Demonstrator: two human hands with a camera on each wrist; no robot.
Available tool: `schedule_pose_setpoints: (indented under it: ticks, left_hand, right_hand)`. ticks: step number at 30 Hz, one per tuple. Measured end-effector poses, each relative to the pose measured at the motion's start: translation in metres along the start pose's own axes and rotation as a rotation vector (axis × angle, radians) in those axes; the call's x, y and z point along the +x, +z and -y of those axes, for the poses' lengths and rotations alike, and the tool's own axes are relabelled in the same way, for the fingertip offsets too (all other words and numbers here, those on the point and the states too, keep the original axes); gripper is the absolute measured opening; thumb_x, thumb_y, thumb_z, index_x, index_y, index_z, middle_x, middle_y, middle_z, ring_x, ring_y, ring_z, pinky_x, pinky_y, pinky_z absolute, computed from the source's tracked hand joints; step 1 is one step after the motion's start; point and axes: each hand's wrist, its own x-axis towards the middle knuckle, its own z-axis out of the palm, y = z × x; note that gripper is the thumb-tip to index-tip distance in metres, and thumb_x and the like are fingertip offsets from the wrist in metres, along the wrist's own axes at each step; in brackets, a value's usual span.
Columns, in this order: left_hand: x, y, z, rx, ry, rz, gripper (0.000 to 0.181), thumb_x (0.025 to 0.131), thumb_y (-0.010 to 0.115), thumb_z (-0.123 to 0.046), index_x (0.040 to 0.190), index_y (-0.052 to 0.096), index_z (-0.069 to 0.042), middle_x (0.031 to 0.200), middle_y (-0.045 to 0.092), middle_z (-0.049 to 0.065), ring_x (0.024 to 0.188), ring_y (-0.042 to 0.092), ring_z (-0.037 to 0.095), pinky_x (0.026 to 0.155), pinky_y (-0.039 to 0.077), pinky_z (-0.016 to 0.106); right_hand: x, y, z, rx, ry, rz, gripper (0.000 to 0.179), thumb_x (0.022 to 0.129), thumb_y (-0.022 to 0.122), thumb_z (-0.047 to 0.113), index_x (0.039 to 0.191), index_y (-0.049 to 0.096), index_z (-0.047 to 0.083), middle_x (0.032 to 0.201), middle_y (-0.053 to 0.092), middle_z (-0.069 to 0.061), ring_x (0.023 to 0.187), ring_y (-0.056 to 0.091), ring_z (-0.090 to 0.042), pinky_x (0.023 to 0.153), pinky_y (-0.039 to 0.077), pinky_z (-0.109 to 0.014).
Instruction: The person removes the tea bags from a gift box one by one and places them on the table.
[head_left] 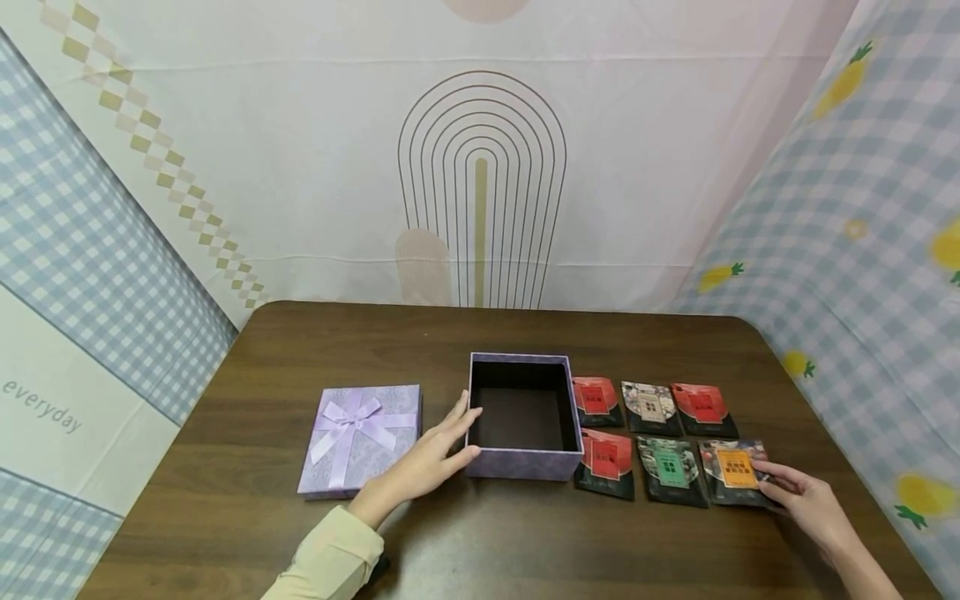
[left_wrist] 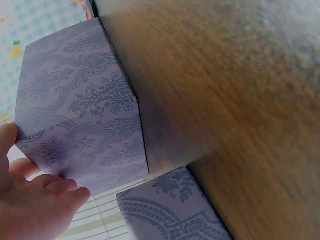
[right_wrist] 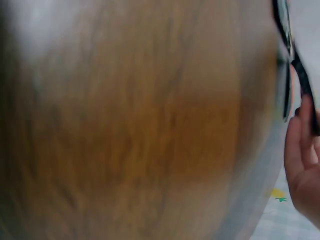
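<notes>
A lidless purple patterned box (head_left: pixel 524 464) with a dark inside stands mid-table. My left hand (head_left: pixel 431 458) rests on its left wall, fingers loosely extended; in the left wrist view the fingertips (left_wrist: pixel 75 196) touch the patterned side. At the right, my right hand (head_left: pixel 813 508) pinches the right edge of a dark packet with an orange label (head_left: pixel 735 471). The right wrist view shows that packet (right_wrist: pixel 303 80) edge-on, tilted between thumb and fingers. Beside it lies a green-labelled packet (head_left: pixel 670 468).
A purple lid with a ribbon bow (head_left: pixel 363 429) lies left of the box. Red packets (head_left: pixel 606 458) and a beige-labelled packet (head_left: pixel 651 407) lie in two rows right of the box. Brown wooden table (head_left: pixel 510 542); patterned cloths hang behind and beside it.
</notes>
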Motion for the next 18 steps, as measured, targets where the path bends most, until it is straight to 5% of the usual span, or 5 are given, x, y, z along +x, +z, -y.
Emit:
schedule_pose_setpoints:
  ticks: [2, 5, 12, 18]
  left_hand:
    - [-0.001, 0.000, 0.000, -0.002, -0.004, 0.004, 0.057, 0.094, 0.049, -0.029, 0.141, 0.031, -0.002, 0.151, 0.008, 0.019, 0.134, 0.022, 0.031, 0.105, 0.025, 0.049]
    - [-0.001, 0.000, 0.000, -0.005, -0.006, 0.005, 0.057, 0.094, 0.050, -0.028, 0.141, 0.031, -0.002, 0.151, 0.008, 0.018, 0.134, 0.022, 0.031, 0.105, 0.025, 0.049]
    - [-0.001, -0.001, -0.001, -0.002, -0.001, -0.003, 0.057, 0.094, 0.051, -0.025, 0.141, 0.031, -0.001, 0.150, 0.010, 0.020, 0.134, 0.022, 0.031, 0.105, 0.025, 0.049]
    - [-0.001, 0.000, -0.001, 0.016, -0.014, 0.001, 0.060, 0.094, 0.049, -0.029, 0.143, 0.026, -0.002, 0.151, 0.008, 0.016, 0.136, 0.017, 0.030, 0.106, 0.023, 0.049]
  right_hand:
    - [0.002, 0.001, 0.000, -0.159, -0.026, -0.028, 0.049, 0.089, 0.058, 0.032, 0.124, 0.054, -0.002, 0.131, 0.037, -0.036, 0.098, 0.059, -0.019, 0.077, 0.050, -0.040]
    - [0.004, 0.003, 0.001, -0.309, -0.077, -0.082, 0.047, 0.089, 0.058, 0.024, 0.121, 0.052, -0.011, 0.124, 0.039, -0.041, 0.108, 0.043, -0.053, 0.077, 0.045, -0.051]
    - [0.003, 0.006, 0.005, -0.387, -0.119, -0.111, 0.042, 0.089, 0.057, 0.020, 0.119, 0.053, -0.009, 0.121, 0.042, -0.041, 0.106, 0.039, -0.057, 0.077, 0.038, -0.059]
    - [-0.001, 0.011, 0.006, -0.430, -0.237, -0.217, 0.026, 0.084, 0.060, 0.005, 0.107, 0.062, -0.007, 0.113, 0.054, -0.035, 0.097, 0.051, -0.050, 0.071, 0.040, -0.054]
